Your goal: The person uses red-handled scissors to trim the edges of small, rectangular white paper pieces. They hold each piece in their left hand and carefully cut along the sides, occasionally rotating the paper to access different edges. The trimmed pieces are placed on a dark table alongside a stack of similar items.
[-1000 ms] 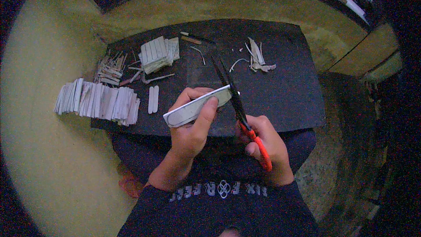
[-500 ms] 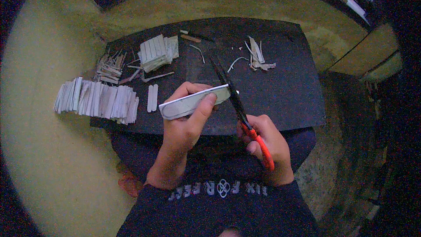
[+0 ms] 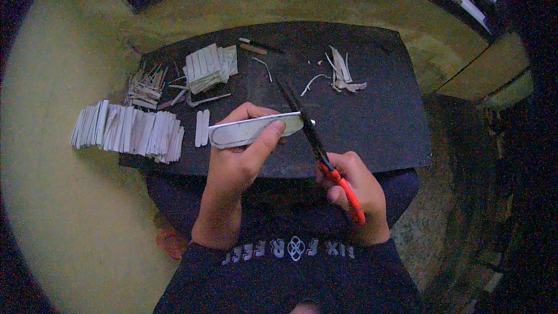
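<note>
My left hand pinches a white card strip between thumb and fingers. A long, round-ended outline is drawn on the strip's face. In my right hand are scissors with long dark blades and orange-red handles, pointing away from me. The blades cross the strip's right end, and a small white tip shows just past them. I cannot tell whether the blades are closed on the card. Left of my left hand, two round-ended white pieces lie side by side on the dark table.
A long row of upright white strips runs along the left. Behind it lie thin offcuts and a stack of lined white cards. A dark pen rests at the back. More curled scraps lie at the back right.
The left hand has shifted slightly left, and the strip now sits at a flatter angle. My right hand and the scissors have barely moved.
</note>
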Action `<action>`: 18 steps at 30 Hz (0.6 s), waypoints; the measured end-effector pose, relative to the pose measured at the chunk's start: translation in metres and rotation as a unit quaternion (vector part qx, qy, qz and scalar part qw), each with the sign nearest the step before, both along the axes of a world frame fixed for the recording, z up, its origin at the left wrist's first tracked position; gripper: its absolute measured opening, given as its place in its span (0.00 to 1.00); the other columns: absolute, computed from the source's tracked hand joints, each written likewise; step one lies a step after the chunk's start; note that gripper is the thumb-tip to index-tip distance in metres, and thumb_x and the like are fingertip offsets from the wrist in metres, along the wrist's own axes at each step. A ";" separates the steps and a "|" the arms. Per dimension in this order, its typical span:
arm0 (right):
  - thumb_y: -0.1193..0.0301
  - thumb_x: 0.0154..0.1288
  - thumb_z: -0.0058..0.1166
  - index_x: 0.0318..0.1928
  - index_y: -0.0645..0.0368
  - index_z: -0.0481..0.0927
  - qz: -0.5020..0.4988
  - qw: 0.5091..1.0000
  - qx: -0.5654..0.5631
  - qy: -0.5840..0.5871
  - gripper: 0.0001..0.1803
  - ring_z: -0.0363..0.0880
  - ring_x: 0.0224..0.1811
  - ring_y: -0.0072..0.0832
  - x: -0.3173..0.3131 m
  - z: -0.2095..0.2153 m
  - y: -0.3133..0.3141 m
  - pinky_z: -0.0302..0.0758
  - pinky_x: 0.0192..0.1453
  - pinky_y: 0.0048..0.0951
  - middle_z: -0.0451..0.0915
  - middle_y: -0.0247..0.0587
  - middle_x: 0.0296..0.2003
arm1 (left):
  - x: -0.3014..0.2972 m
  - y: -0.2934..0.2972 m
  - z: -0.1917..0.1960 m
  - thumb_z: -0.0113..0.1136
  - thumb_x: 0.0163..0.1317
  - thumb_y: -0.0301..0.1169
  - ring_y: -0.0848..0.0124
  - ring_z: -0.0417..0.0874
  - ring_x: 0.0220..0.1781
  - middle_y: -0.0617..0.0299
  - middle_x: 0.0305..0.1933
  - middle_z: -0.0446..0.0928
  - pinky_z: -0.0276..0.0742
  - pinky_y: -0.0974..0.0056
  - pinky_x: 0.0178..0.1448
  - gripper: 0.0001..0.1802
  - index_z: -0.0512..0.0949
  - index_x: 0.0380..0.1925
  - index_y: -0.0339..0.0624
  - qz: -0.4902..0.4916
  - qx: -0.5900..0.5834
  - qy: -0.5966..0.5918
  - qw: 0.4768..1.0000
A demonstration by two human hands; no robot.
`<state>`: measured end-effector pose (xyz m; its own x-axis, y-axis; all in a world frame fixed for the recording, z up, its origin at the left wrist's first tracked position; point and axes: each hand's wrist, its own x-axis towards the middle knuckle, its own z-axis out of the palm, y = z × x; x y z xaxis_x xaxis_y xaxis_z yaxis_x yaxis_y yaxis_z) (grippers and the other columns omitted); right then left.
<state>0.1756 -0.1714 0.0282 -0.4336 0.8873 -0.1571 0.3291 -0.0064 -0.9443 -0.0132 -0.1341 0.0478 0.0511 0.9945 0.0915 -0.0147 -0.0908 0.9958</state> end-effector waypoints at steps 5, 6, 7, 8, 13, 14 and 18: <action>0.46 0.38 0.57 0.25 0.63 0.70 -0.023 0.999 0.031 -0.003 0.30 0.65 0.18 0.26 -0.002 0.003 -0.003 0.62 0.22 0.32 0.68 0.41 0.15 | -0.004 0.003 -0.001 0.56 0.51 0.28 0.81 0.72 0.26 0.65 0.23 0.74 0.66 0.76 0.30 0.05 0.73 0.26 0.38 -0.022 -0.010 0.010 1.000; 0.46 0.38 0.57 0.25 0.63 0.70 -0.019 0.999 0.028 -0.002 0.30 0.65 0.18 0.25 -0.002 0.003 -0.002 0.62 0.22 0.31 0.68 0.41 0.15 | -0.004 0.003 0.000 0.56 0.51 0.28 0.81 0.72 0.26 0.65 0.23 0.74 0.66 0.77 0.30 0.06 0.72 0.26 0.38 -0.023 -0.016 0.017 0.999; 0.47 0.38 0.58 0.25 0.63 0.70 -0.014 1.000 0.017 0.004 0.29 0.65 0.18 0.25 -0.002 0.003 -0.002 0.62 0.22 0.31 0.67 0.41 0.15 | -0.005 0.004 0.000 0.56 0.50 0.28 0.81 0.72 0.26 0.65 0.23 0.74 0.66 0.77 0.30 0.06 0.72 0.25 0.38 -0.028 -0.018 0.014 0.999; 0.47 0.38 0.58 0.25 0.63 0.70 -0.008 1.000 0.006 0.011 0.29 0.64 0.18 0.25 -0.001 0.001 -0.001 0.61 0.22 0.32 0.67 0.41 0.14 | -0.006 0.005 -0.001 0.57 0.50 0.28 0.81 0.72 0.26 0.65 0.22 0.74 0.66 0.77 0.30 0.06 0.72 0.25 0.38 -0.032 -0.021 0.011 0.999; 0.48 0.39 0.58 0.25 0.63 0.70 -0.011 1.000 0.009 -0.009 0.28 0.61 0.15 0.25 -0.001 -0.001 -0.003 0.60 0.20 0.31 0.66 0.39 0.13 | -0.013 0.008 -0.004 0.58 0.49 0.29 0.82 0.71 0.25 0.66 0.22 0.74 0.66 0.77 0.29 0.07 0.72 0.25 0.38 -0.045 -0.047 0.027 0.998; 0.48 0.39 0.58 0.25 0.63 0.70 -0.014 1.000 0.001 -0.007 0.28 0.61 0.15 0.25 -0.002 0.001 -0.003 0.60 0.20 0.31 0.66 0.39 0.12 | -0.013 0.009 -0.003 0.58 0.49 0.29 0.82 0.72 0.25 0.66 0.23 0.74 0.66 0.77 0.29 0.07 0.72 0.25 0.38 -0.050 -0.045 0.026 0.997; 0.48 0.40 0.57 0.25 0.63 0.69 0.002 1.000 -0.004 -0.019 0.28 0.59 0.15 0.25 0.000 -0.004 -0.002 0.59 0.19 0.30 0.65 0.38 0.12 | -0.014 0.011 -0.003 0.58 0.49 0.29 0.82 0.72 0.26 0.66 0.23 0.74 0.66 0.77 0.29 0.07 0.72 0.25 0.39 -0.067 -0.029 0.023 0.997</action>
<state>0.1759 -0.1735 0.0239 -0.4311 0.8840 -0.1809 0.3641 -0.0130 -0.9313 -0.0273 -0.1227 0.0450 0.1869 0.9819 0.0292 0.0237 -0.0342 0.9991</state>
